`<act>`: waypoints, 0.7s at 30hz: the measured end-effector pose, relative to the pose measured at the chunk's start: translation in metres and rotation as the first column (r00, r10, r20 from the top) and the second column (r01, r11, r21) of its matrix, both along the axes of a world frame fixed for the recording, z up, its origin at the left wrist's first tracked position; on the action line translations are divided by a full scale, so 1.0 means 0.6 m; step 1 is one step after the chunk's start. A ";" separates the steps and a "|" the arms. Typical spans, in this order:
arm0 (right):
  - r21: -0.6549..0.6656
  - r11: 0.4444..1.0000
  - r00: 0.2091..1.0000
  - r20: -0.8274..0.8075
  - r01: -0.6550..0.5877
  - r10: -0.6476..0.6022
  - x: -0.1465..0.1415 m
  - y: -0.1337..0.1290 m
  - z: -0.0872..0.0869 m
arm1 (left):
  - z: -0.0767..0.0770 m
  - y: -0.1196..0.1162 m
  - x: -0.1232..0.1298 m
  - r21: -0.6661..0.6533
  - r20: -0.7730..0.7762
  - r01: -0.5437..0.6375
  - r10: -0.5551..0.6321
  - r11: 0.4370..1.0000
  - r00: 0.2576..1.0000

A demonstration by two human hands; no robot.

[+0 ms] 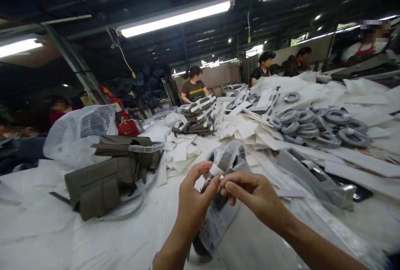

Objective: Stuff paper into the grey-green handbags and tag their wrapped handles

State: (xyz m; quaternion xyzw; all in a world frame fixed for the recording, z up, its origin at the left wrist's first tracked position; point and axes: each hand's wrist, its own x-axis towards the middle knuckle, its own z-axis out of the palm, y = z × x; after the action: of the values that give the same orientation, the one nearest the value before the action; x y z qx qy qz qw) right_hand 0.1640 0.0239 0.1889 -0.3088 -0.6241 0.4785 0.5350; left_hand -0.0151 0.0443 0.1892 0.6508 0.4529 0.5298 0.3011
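Near the centre, my left hand [195, 193] is closed on a plastic-wrapped strap [229, 157], its thumb and forefinger beside a small gold-coloured metal part. My right hand [250, 191] is closed in a pinch at a small light piece against the strap, touching close to my left thumb; the piece is too small to name. The strap loops up above both hands, and its dark, wrapped lower part [212, 228] hangs down between my forearms. Dark olive bags [96, 186] with wrapped handles lie to the left.
White foam sheets [184, 149] cover the middle of the table [150, 241]. Coiled wrapped straps [331, 128] are heaped at the right, beside a grey wrapped piece [309, 174]. A stack of wrapped items [198, 116] stands farther back. Several people are beyond the table.
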 end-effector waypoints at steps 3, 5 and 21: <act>-0.034 0.994 0.993 0.048 0.107 -0.105 -0.016 0.018 -0.006 | 0.004 -0.004 0.001 0.027 -0.016 -0.025 0.025 0.999 1.000; -0.054 0.984 0.982 0.093 0.167 -0.161 -0.020 0.023 -0.009 | 0.005 -0.007 0.000 0.050 -0.037 -0.048 0.050 0.998 0.998; -0.210 0.967 0.988 0.082 0.148 -0.133 -0.021 0.020 -0.007 | -0.008 -0.002 -0.018 0.023 -0.220 -0.110 0.112 0.994 0.969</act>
State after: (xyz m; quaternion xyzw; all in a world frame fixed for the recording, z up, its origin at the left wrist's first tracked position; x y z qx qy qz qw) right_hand 0.1512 0.0357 0.1848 -0.4241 -0.5628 0.4934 0.5098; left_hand -0.0261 0.0431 0.1844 0.6809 0.5164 0.4726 0.2152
